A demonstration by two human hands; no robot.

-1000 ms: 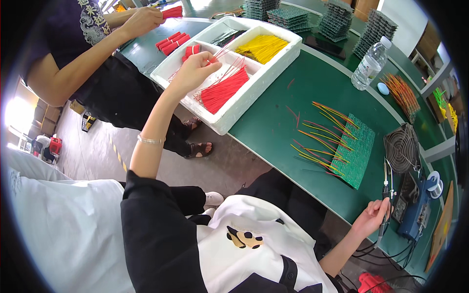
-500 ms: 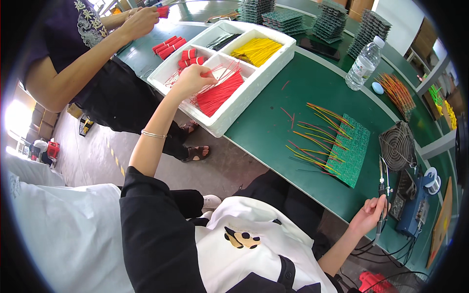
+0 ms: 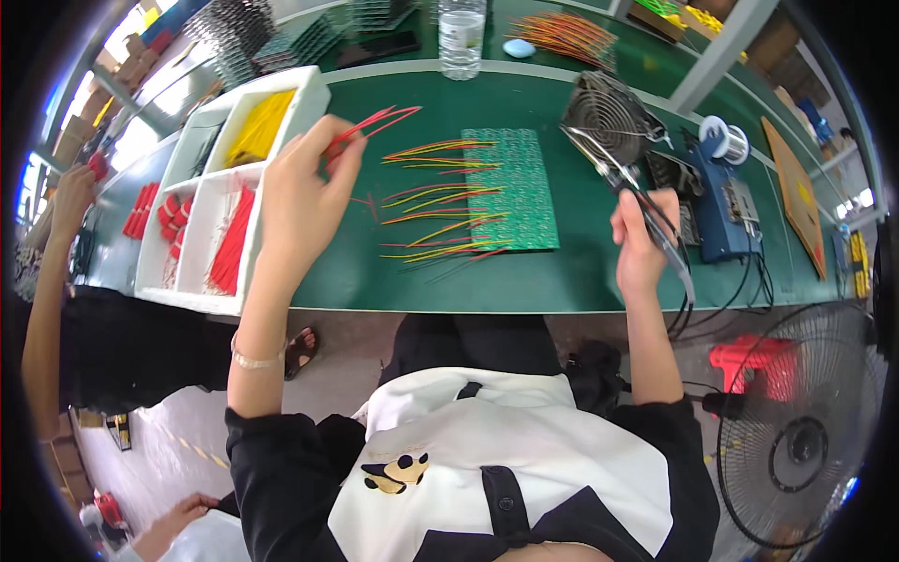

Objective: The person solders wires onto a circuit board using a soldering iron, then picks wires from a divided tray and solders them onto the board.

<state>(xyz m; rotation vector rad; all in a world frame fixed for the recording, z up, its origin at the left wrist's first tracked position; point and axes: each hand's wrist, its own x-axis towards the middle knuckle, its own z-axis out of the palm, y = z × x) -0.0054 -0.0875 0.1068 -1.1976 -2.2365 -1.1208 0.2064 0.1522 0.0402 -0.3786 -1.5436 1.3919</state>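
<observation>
My left hand (image 3: 304, 201) pinches a few thin red wires (image 3: 391, 116) above the table, between the foam box and the circuit board. My right hand (image 3: 641, 248) is wrapped round a soldering iron (image 3: 676, 267), its thin metal end pointing up and left, near the fan with the round grille. A green circuit board (image 3: 524, 192) lies flat between my hands. Red and yellow wires (image 3: 431, 192) extend leftward from it in several groups. The white foam box (image 3: 316, 98) beside my left forearm has compartments with loose red wires (image 3: 229, 248), yellow wires (image 3: 260, 131) and red bundles.
Past the board stand a water bottle (image 3: 461, 42), a wire pile (image 3: 567, 39) and a grille fan (image 3: 609, 117). A blue soldering station (image 3: 721, 211) and solder spool (image 3: 723, 140) are at right. A co-worker's hand (image 3: 75, 192) is at far left; a floor fan (image 3: 801, 440) stands lower right.
My left hand has left the foam box with red wires and moved right toward the board. My right hand has raised the soldering iron over the table. The view has swung right.
</observation>
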